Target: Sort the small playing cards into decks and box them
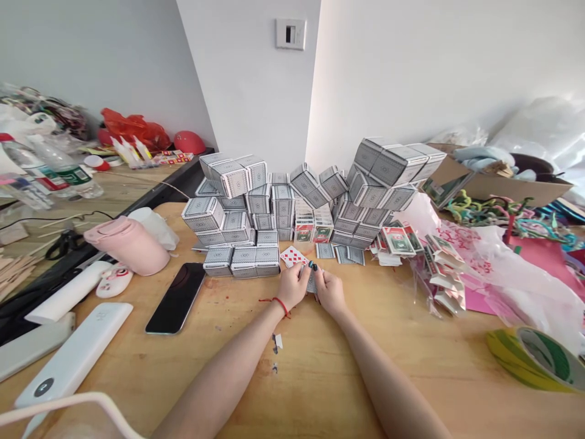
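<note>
Grey card (311,285) between both hands (293,285) (331,292)

Craft workspace, apparently: wooden table (315,384), stacked playing cards (231,178), tape roll (508,352), wooden sticks (16,274).

Bright and airy now, lit softly from the right, nearly bleaching out the plastic bags (546,131) and fading to grey along the left wall (114,55). Casting only faint shadows on the worktop (311,378). Bending wide at the edges, stretching the tape roll (509,355), leaning the bottles (75,174), but fairly crisp on the stacked cards (260,201).
</note>
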`<state>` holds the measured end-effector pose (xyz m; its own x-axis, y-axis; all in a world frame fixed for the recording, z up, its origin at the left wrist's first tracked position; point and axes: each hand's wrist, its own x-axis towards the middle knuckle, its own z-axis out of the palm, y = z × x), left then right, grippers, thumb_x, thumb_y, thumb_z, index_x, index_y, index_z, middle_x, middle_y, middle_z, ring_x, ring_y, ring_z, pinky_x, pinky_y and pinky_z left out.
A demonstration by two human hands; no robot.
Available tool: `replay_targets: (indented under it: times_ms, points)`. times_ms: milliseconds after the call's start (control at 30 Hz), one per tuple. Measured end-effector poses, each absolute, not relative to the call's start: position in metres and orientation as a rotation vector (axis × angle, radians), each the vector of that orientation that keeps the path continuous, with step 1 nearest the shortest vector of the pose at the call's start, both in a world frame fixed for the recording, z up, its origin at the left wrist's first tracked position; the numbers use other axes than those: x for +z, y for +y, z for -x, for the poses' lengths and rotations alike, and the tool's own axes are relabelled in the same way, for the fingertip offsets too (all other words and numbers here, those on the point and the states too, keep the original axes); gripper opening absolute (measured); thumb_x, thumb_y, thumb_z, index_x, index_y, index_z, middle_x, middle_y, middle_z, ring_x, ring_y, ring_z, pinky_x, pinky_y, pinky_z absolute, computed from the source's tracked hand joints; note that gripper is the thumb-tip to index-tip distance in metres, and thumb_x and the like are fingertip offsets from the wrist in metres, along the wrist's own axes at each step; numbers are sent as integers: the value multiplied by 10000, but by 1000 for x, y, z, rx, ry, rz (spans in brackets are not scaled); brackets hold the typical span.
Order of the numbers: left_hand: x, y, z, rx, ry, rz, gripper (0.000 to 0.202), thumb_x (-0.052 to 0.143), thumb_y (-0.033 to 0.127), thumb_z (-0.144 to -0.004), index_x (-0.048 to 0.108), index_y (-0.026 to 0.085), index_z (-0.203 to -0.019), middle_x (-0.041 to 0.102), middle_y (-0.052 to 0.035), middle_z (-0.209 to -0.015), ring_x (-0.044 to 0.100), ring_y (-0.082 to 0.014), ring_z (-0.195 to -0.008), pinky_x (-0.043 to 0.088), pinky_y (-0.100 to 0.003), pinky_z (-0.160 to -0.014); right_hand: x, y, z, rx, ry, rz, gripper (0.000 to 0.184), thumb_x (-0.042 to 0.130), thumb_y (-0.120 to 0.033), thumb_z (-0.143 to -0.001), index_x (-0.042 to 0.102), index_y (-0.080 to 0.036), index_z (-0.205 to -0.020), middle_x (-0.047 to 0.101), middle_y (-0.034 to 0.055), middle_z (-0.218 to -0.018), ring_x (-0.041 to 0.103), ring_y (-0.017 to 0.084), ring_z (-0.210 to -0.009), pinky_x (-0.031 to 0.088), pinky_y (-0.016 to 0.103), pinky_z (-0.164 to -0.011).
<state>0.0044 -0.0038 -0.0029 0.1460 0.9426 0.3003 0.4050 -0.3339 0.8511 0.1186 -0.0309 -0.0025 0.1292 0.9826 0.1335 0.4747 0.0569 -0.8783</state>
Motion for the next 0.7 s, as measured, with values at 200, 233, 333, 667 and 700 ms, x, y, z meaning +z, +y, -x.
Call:
replay_targets:
  times_ms: [200,233,333,667,700]
  points:
    - [-2,-4,-8,1119,1162,-1464,414,409,485,-770,368,174,-501,347,51,-412,344,-70,-371,241,-207,-383,-4,-32,-114,683,-1452,1531,489,275,-524,-828,343,-199,-469,402,-27,-345,369,86,-338,250,201,-361]
    - [-1,-5,-9,1097,1139,-1387,418,412,498,-763,372,175,-501,348,54,-395,343,-68,-343,237,-205,-362,-4,-32,-113,708,-1436,1516,483,275,-520,-829,345,-199,-475,395,-30,-344,364,85,-334,246,200,-356]
    - [0,-6,-10,1078,1103,-1236,442,421,520,-747,357,177,-476,346,56,-360,326,-62,-299,216,-202,-325,-4,-34,-109,756,-1399,1470,471,281,-509,-829,354,-197,-484,390,-33,-350,357,83,-335,241,197,-350]
    - [2,-3,-7,1130,1198,-1578,483,354,499,-797,283,181,-441,319,31,-414,318,-75,-411,240,-231,-402,-2,-36,-110,719,-1370,1496,501,285,-565,-803,293,-207,-452,340,-37,-352,299,83,-353,206,215,-363]
    - [3,-4,-6,1141,1228,-1631,482,341,487,-808,281,181,-442,321,28,-421,318,-79,-420,241,-235,-414,-3,-36,-110,707,-1377,1499,502,287,-565,-802,289,-206,-450,336,-39,-355,290,81,-356,200,217,-366]
